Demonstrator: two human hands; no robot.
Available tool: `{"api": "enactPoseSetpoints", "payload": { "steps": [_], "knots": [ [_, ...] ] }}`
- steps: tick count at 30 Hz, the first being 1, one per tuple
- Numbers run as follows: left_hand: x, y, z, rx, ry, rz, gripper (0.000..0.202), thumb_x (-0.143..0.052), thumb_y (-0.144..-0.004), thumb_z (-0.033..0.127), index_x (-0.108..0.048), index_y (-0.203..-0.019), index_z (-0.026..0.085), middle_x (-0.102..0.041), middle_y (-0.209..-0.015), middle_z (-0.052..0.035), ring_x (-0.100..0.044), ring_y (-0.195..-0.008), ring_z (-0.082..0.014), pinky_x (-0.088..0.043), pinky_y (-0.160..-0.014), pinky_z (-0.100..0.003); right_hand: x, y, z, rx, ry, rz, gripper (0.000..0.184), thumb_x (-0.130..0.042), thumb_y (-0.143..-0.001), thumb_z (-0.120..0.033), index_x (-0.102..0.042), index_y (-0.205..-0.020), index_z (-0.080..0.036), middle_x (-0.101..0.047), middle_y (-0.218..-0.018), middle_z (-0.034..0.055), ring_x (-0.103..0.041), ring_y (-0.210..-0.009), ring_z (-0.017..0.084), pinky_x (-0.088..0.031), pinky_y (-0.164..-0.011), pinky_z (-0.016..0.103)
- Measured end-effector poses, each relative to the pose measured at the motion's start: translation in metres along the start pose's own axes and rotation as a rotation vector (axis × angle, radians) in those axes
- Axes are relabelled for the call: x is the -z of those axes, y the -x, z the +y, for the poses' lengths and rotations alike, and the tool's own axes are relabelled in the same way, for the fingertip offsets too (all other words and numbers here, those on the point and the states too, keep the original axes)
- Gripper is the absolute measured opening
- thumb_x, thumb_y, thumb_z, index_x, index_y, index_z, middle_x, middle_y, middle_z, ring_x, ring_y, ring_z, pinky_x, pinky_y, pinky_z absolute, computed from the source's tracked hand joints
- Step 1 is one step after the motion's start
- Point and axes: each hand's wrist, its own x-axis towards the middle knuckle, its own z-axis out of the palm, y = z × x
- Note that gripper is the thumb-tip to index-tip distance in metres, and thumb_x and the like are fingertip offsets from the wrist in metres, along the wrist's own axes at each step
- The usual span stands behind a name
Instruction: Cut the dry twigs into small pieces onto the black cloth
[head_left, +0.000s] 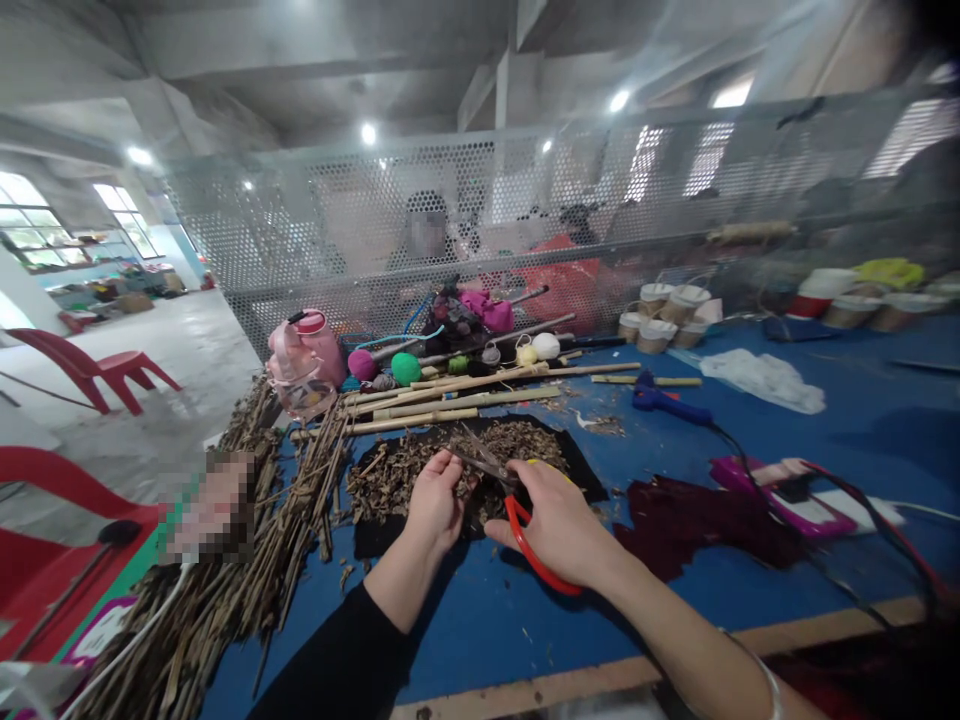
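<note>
My right hand [551, 515] is closed round the red-handled scissors [517, 535], its fingers through the handles. The blades point up and left, to the fingertips of my left hand [436, 500]. Those left fingers are pinched together; what lies between them is too small to make out. Both hands are over a heap of brown dried plant bits [405, 470], spread on a black cloth [371, 540] on the blue table [480, 600].
Left lie bundled dry stalks [255, 560] and a pink jug [307, 360]. Behind the heap are bamboo sticks [465, 400] and yarn balls [406, 369]. To the right are a blue glue gun [667, 400], dark red cloth [697, 525] and lidded cups [656, 330]. A perforated metal screen [315, 230] stands behind.
</note>
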Motion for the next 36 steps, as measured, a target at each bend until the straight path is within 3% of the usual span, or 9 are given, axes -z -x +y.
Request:
{"api": "enactPoseSetpoints", "payload": {
  "steps": [9, 13, 18, 27, 33, 36],
  "knots": [
    [-0.003, 0.005, -0.006, -0.005, -0.08, 0.004, 0.028, -0.077, -0.05, 0.026, -0.06, -0.069, 0.014, -0.06, -0.064, 0.0013, -0.05, -0.053, -0.0072, -0.038, -0.053, -0.02, -0.007, 0.0, 0.004, 0.06, 0.077, 0.046, 0.075, -0.061, -0.064, -0.064, -0.049, -0.12, -0.014, -0.055, -0.104, 0.0138, -0.051, -0.099, 0.029, -0.037, -0.084, 0.041],
    [-0.003, 0.004, -0.008, -0.024, -0.094, -0.002, 0.03, -0.078, -0.05, 0.029, -0.062, -0.07, 0.013, -0.062, -0.067, -0.0009, -0.05, -0.054, -0.0076, -0.037, -0.053, -0.02, -0.007, -0.002, 0.003, 0.085, 0.107, 0.087, 0.063, -0.061, -0.067, -0.06, -0.054, -0.112, -0.016, -0.058, -0.096, 0.0122, -0.054, -0.092, 0.027, -0.04, -0.078, 0.037],
    [0.0, 0.0, -0.014, -0.004, -0.114, 0.036, 0.038, -0.081, -0.046, 0.031, -0.064, -0.073, 0.011, -0.064, -0.069, -0.0034, -0.052, -0.056, -0.009, -0.038, -0.055, -0.021, -0.006, -0.003, 0.007, 0.097, 0.145, 0.019, 0.043, -0.051, -0.078, -0.057, -0.057, -0.097, -0.018, -0.065, -0.087, 0.0098, -0.061, -0.082, 0.025, -0.041, -0.067, 0.031],
    [0.006, -0.003, -0.019, 0.058, -0.161, 0.129, 0.036, -0.082, -0.047, 0.024, -0.064, -0.075, 0.011, -0.065, -0.07, -0.0043, -0.056, -0.058, -0.0102, -0.043, -0.06, -0.023, -0.003, -0.002, 0.02, 0.119, 0.28, -0.068, 0.042, -0.038, -0.085, -0.057, -0.057, -0.084, -0.02, -0.069, -0.07, 0.0093, -0.066, -0.064, 0.025, -0.036, -0.053, 0.028],
    [-0.004, 0.001, -0.009, 0.087, -0.127, 0.154, 0.029, -0.078, -0.053, 0.018, -0.062, -0.076, 0.012, -0.064, -0.067, -0.0019, -0.055, -0.055, -0.009, -0.043, -0.055, -0.022, 0.0, -0.003, 0.026, 0.052, 0.114, -0.086, 0.041, -0.039, -0.084, -0.057, -0.054, -0.073, -0.021, -0.062, -0.061, 0.0035, -0.06, -0.057, 0.019, -0.034, -0.051, 0.025],
    [-0.004, -0.001, -0.002, 0.039, -0.042, 0.152, 0.025, -0.076, -0.056, 0.016, -0.061, -0.077, 0.013, -0.063, -0.071, -0.0004, -0.056, -0.058, -0.0083, -0.045, -0.058, -0.022, 0.006, 0.001, 0.026, 0.016, 0.0, -0.071, 0.038, -0.04, -0.084, -0.057, -0.053, -0.088, -0.021, -0.061, -0.065, 0.0013, -0.056, -0.056, 0.016, -0.036, -0.052, 0.025]
  ]
}}
